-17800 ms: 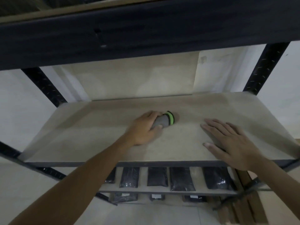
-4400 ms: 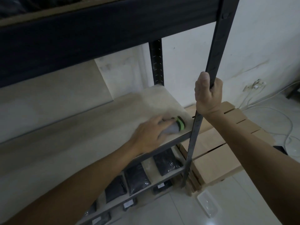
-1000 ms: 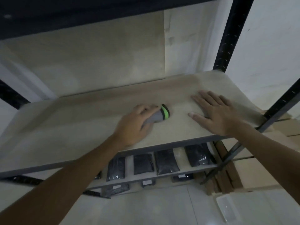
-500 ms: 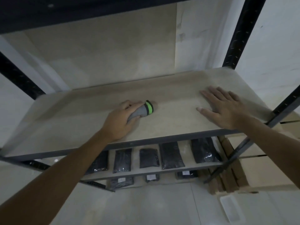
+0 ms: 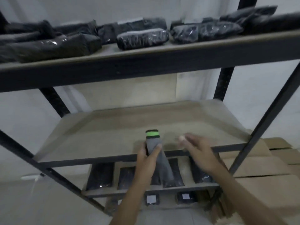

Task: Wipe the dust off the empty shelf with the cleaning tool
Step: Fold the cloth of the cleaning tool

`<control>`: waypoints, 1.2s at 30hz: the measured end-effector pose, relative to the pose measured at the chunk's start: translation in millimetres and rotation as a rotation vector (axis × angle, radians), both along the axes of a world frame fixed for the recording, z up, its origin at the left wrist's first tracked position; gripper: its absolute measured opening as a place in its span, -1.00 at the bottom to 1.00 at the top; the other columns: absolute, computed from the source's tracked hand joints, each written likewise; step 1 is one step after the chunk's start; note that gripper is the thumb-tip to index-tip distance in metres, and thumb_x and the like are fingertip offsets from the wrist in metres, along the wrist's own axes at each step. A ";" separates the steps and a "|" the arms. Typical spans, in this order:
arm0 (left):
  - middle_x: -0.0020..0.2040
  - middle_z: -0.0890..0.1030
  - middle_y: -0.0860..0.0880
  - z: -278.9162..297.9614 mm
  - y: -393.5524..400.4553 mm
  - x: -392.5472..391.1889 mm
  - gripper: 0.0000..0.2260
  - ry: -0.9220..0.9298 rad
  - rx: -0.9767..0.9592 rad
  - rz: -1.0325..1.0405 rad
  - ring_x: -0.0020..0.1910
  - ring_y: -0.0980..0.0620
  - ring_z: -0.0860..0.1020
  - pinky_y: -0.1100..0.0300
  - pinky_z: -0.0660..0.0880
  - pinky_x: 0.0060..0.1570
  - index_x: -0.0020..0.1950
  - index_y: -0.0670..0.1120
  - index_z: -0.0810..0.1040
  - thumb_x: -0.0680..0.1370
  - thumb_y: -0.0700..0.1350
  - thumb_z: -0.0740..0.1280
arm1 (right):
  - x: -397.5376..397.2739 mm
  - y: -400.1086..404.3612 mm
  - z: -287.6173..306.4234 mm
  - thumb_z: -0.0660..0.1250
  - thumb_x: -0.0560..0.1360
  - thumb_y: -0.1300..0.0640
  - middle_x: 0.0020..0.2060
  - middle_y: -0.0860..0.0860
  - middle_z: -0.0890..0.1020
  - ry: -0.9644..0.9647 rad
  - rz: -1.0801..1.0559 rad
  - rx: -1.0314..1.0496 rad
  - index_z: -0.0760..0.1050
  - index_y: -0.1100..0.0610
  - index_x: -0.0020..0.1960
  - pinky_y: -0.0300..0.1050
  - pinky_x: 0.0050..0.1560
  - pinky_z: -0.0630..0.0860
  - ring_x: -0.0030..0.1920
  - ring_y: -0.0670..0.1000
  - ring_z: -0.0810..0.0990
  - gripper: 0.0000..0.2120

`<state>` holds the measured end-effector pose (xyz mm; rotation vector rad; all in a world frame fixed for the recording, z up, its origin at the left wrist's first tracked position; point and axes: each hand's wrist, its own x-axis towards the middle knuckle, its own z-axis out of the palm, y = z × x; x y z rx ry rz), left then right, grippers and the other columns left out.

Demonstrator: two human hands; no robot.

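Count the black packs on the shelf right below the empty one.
5 black packs in one row: two left of the left hand, one behind it, two right; more may be hidden.

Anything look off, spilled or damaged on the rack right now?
Nothing stands out. The empty shelf looks intact and bare, black packages lie on the shelf above, and the left hand grips the cleaning tool.
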<state>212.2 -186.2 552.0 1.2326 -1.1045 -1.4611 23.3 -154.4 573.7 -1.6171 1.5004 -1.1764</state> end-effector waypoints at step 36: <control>0.37 0.57 -0.17 -52.9 155.8 -90.1 -0.37 0.274 0.175 -0.240 0.32 -0.16 0.57 -0.14 0.47 0.38 0.43 -0.14 0.43 0.39 -0.25 0.56 | -121.8 172.9 -1.2 0.44 0.53 0.16 -0.06 0.14 0.70 -0.467 0.099 0.293 0.62 0.23 0.08 -0.08 -0.08 0.59 -0.03 0.12 0.68 -0.82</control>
